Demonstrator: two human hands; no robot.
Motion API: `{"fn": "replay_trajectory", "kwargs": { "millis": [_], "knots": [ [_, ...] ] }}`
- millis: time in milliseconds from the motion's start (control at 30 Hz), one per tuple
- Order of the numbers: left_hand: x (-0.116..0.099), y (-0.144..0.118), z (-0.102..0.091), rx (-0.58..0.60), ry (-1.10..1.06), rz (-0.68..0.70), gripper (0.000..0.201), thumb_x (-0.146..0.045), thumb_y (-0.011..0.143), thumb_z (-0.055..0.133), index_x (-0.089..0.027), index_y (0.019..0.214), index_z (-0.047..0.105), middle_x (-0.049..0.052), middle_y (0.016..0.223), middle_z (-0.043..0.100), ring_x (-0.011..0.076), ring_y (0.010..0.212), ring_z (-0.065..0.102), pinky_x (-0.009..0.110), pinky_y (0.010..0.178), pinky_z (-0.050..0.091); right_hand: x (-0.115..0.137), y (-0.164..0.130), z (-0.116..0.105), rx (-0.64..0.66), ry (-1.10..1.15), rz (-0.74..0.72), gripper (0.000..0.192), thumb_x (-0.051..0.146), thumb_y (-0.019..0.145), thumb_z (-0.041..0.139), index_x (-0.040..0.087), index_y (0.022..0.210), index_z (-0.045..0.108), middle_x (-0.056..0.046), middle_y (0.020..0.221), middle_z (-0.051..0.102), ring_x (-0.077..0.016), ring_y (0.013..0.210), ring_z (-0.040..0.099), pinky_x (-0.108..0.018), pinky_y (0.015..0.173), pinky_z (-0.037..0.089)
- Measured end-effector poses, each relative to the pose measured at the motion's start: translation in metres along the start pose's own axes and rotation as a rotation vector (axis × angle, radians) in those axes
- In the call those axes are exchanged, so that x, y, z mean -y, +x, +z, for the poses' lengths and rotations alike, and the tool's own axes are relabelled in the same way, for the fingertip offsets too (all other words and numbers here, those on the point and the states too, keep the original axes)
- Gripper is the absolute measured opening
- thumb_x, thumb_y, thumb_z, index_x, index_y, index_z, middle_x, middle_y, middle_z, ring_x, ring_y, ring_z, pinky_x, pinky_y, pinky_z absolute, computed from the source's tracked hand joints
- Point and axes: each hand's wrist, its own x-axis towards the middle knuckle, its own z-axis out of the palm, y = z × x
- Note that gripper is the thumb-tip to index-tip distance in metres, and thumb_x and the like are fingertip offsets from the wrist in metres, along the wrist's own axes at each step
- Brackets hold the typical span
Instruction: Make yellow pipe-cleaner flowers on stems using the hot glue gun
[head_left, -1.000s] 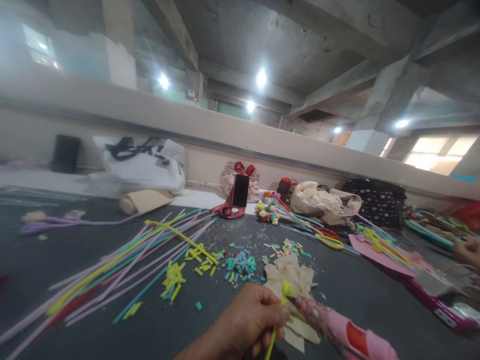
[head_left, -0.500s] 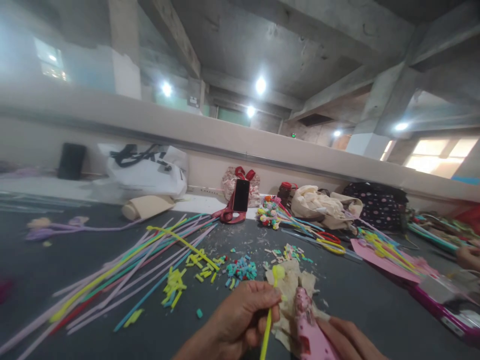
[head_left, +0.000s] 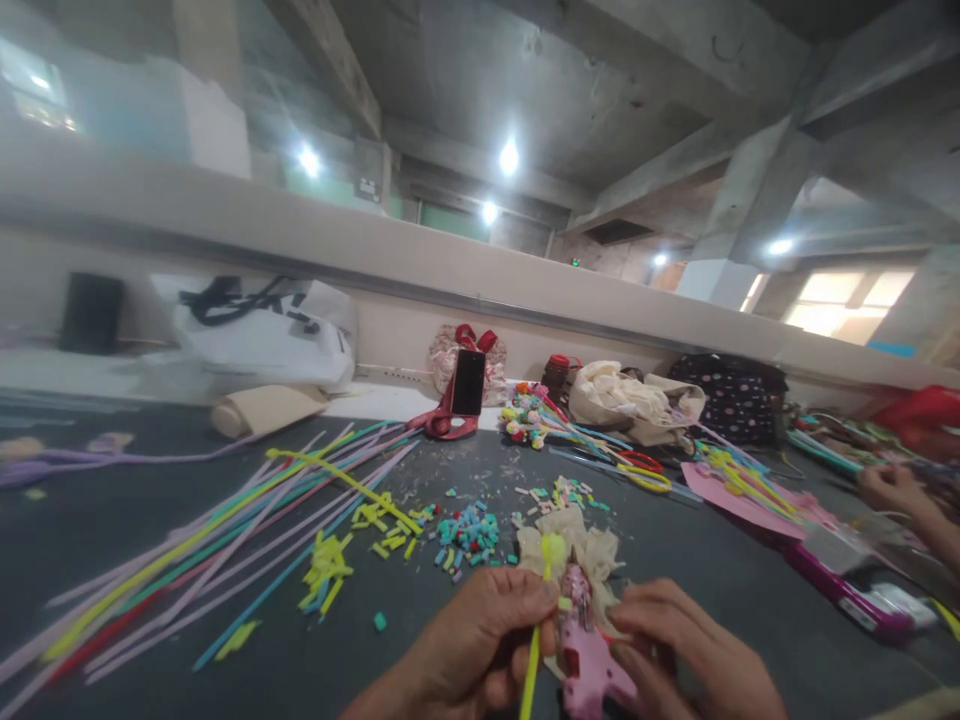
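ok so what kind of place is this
Probably a craft workshop: there's a pink glue gun, a bundle of colourful pipe cleaners and a bare concrete ceiling overhead.

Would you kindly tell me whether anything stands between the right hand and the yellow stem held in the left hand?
Yes: in this view, the pink glue gun lies between the right hand and the yellow stem. The left hand also covers part of the stem.
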Motion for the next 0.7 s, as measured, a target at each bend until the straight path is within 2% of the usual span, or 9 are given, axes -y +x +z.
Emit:
{"fn": "replay_trajectory", "kwargs": {
  "millis": [100,200,367,500,600,700],
  "knots": [
    [-0.002,-0.001,0.001,0.046,0.009,-0.035,0.035,-0.042,0.06,0.064,-0.012,0.047,0.05,-0.006,0.028,0.042,0.0012,0.022,0.03,0.014,0.025,0.012,0.013,0.023,0.007,-0.006,0.149,-0.035,0.015,0.011,0.077,0.052,0.016,0.09,0.056,-0.008,0.076,0.062,-0.013,0.059,0.06,-0.018,0.049,0.049],
    [-0.002,-0.003,0.003,0.048,0.014,0.011,0.035,-0.043,0.06,0.063,-0.012,0.048,0.051,-0.006,0.028,0.042,0.0008,0.022,0.029,0.014,0.025,0.01,0.015,0.032,0.012,0.017,0.206,-0.012,0.011,0.011,0.079,0.05,0.016,0.086,0.057,-0.007,0.073,0.061,-0.013,0.06,0.058,-0.019,0.05,0.048],
    [-0.001,-0.004,0.004,0.045,0.006,0.03,0.033,-0.04,0.063,0.061,-0.012,0.049,0.052,-0.006,0.029,0.043,0.0002,0.022,0.027,0.015,0.025,0.009,0.014,0.032,0.012,0.005,0.164,0.0,0.008,0.012,0.078,0.051,0.017,0.082,0.056,-0.004,0.068,0.061,-0.0132,0.058,0.057,-0.02,0.05,0.047],
    [-0.002,-0.002,0.001,0.078,0.015,-0.016,0.035,-0.042,0.062,0.061,-0.011,0.05,0.053,-0.005,0.029,0.043,0.0011,0.021,0.029,0.015,0.025,0.011,0.011,0.031,0.013,0.015,0.119,-0.001,0.009,0.013,0.079,0.048,0.019,0.079,0.055,-0.002,0.065,0.059,-0.012,0.054,0.056,-0.019,0.048,0.045],
    [-0.001,0.0,-0.002,0.09,0.077,-0.054,0.036,-0.043,0.061,0.061,-0.011,0.048,0.054,-0.005,0.028,0.042,0.0018,0.02,0.029,0.015,0.024,0.012,0.007,0.031,0.006,0.064,0.145,0.034,0.01,0.012,0.08,0.046,0.019,0.078,0.053,-0.001,0.067,0.058,-0.0116,0.059,0.057,-0.018,0.053,0.044],
    [0.001,0.001,-0.003,0.068,0.143,-0.086,0.03,-0.039,0.06,0.062,-0.01,0.052,0.057,-0.004,0.032,0.047,0.0019,0.021,0.031,0.014,0.023,0.014,0.002,0.035,-0.007,0.084,0.211,0.108,0.011,0.013,0.081,0.046,0.019,0.077,0.053,0.0,0.069,0.057,-0.0112,0.063,0.056,-0.019,0.058,0.043]
  ]
}}
